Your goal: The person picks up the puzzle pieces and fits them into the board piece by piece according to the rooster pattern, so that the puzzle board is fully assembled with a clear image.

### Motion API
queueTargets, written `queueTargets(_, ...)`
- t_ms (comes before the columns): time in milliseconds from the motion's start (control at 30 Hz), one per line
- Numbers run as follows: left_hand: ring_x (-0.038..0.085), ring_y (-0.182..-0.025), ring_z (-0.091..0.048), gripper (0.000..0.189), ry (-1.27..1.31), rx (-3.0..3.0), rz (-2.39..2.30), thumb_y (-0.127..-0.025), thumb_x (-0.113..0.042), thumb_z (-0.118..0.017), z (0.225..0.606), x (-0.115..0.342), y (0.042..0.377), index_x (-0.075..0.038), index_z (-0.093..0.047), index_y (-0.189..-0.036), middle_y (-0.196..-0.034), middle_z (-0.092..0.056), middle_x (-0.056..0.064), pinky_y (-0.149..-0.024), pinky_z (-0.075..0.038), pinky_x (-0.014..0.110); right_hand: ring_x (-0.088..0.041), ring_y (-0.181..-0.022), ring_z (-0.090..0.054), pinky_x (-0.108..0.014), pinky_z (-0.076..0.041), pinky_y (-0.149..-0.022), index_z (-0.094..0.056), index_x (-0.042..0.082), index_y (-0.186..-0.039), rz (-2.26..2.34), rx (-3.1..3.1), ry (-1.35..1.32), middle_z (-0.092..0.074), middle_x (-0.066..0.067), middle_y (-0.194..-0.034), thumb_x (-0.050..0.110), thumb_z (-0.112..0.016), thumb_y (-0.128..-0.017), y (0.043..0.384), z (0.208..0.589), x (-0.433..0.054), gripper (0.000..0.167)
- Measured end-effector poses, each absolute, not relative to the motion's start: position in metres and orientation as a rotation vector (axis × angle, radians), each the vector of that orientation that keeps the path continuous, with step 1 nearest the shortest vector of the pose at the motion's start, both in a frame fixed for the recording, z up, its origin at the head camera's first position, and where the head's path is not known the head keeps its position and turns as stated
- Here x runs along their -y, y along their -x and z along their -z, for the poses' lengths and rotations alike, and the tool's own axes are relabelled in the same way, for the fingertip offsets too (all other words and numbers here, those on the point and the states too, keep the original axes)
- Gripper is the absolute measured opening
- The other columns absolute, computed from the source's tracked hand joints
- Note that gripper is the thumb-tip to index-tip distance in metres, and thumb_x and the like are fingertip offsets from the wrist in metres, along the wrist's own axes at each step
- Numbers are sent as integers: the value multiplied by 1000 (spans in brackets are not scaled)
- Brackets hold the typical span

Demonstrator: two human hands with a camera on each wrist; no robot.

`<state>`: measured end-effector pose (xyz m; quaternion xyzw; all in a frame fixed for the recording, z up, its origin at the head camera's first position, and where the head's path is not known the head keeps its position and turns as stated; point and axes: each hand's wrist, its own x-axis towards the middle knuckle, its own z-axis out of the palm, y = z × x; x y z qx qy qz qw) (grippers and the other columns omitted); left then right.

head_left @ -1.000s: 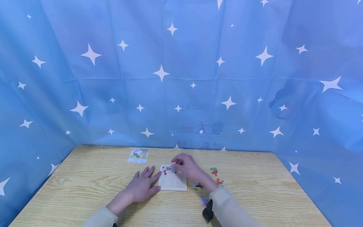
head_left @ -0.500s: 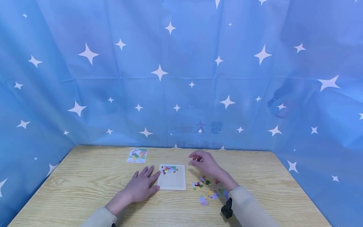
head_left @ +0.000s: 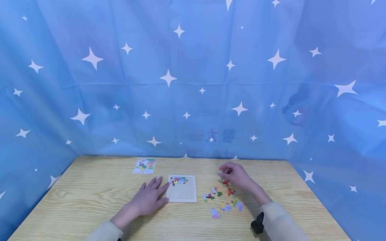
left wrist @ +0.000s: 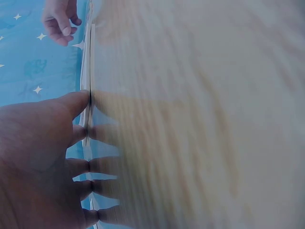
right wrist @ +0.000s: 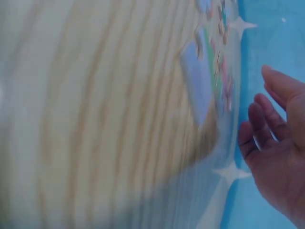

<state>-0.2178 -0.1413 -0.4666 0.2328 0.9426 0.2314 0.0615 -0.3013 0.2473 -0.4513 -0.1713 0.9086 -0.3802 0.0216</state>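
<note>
My left hand lies with spread fingers on the table, its index finger and thumb at the left edge of a pale puzzle tray. Joined puzzle pieces fill part of the tray's top left. Over to the right, my right hand hovers with loosely bent fingers close above a red and green puzzle piece. Between its thumb and fingers nothing shows in the right wrist view, where a lilac and green piece lies on the table. The left wrist view has the left fingertips down on the tabletop.
Several loose puzzle pieces are scattered right of the tray. A square picture card lies at the back left of the wooden table. Behind stands a blue curtain with white stars.
My right hand has moved from over the tray to the right, above the loose pieces, uncovering the joined pieces in the tray. The left hand has stayed at the tray's edge.
</note>
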Motion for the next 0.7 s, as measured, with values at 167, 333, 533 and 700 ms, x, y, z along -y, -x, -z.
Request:
queueTargets(167,49,-149,-23,62,-686,-2848,-711,-105,-41,-59,459,139,214,-5,-46,-154,-161,-30,28,-112,-18,75,-19,-90,-61,-34,-54,-71,-71,2,-120,1173,-2781,495,-66,-3,-102,14,-74,-96,300,454,-260,27)
queueTargets(333,48,-149,-24,63,-681,-2860,-702,-104,-41,-59,459,140,213,-5,-47,-154,-161,-31,28,-111,-19,75,-19,-92,-61,-33,-54,-74,-70,1,-122,1167,-2743,506,-66,-4,-104,12,-77,-93,299,455,-266,32)
queueTargets(533,50,-149,-24,61,-699,-2859,-714,-105,-40,-58,464,142,215,-5,-47,-154,-161,-31,29,-111,-19,76,-21,-94,-59,-33,-52,-77,-67,0,-126,1178,-2676,530,-64,-7,-105,12,-79,-91,299,458,-270,39)
queueTargets(700,49,-149,-24,63,-701,-2865,-709,-105,-43,-57,467,141,216,-6,-47,-154,-161,-31,28,-111,-18,76,-23,-97,-55,-36,-50,-80,-64,-1,-131,1169,-2655,551,-62,-9,-111,11,-79,-91,298,459,-271,44)
